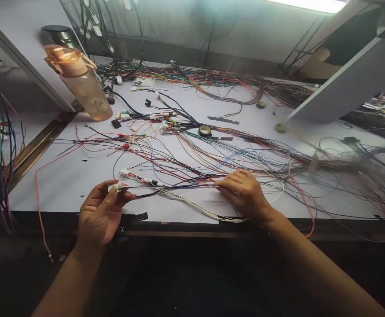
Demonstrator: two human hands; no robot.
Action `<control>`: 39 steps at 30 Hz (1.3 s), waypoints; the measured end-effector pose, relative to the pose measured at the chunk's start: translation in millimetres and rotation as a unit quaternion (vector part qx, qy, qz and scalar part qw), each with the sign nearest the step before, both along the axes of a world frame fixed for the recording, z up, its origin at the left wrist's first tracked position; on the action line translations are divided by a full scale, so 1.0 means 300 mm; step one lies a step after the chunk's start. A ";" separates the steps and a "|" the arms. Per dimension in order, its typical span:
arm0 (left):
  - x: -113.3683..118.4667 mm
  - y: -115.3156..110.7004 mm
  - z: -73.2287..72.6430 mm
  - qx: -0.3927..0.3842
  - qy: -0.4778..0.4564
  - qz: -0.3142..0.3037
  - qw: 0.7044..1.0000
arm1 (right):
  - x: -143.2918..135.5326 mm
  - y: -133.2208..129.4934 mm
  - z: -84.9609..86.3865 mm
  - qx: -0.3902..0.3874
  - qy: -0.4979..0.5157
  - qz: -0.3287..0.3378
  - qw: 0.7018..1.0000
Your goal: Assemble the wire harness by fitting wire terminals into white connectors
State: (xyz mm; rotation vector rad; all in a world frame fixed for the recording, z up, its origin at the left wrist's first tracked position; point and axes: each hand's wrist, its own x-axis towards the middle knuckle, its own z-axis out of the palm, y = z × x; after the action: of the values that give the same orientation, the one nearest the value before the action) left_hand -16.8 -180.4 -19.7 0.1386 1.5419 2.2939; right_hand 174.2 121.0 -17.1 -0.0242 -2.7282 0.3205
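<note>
My left hand (101,213) is closed around a white connector (114,188) near the front edge of the table. Thin dark and blue wires (172,186) run from that connector to the right, stretched nearly straight. At their other end my right hand (241,191) pinches the wires between thumb and fingers. Just behind the stretched wires lies another white connector (124,173) with a short dark and red lead. A bundle of white wires (195,206) passes below, partly under my right hand.
A bottle (86,94) stands at the back left. Black tape (205,130) and a dark flat blade-like tool (223,120) lie mid-table among wire harnesses (261,141). Wires hang at the left edge; a slanted panel (347,83) rises at right. Part of a person shows behind it.
</note>
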 end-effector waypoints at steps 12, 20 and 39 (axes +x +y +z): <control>0.003 0.011 0.009 -0.032 0.003 0.025 0.999 | 0.197 -0.013 0.065 -0.046 0.054 -0.043 0.997; 0.008 0.017 0.025 -0.103 0.014 0.012 0.994 | 0.479 -0.074 0.015 -0.083 0.081 -0.164 0.980; -0.002 0.025 -0.005 -0.049 0.018 0.014 0.999 | 0.469 0.051 -0.036 0.028 -0.075 -0.176 0.981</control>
State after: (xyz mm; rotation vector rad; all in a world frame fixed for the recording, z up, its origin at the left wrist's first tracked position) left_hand -17.4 -172.8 -21.3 0.1337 1.6803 2.2422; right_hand 314.8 136.4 -27.9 -0.5296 -2.8084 0.1444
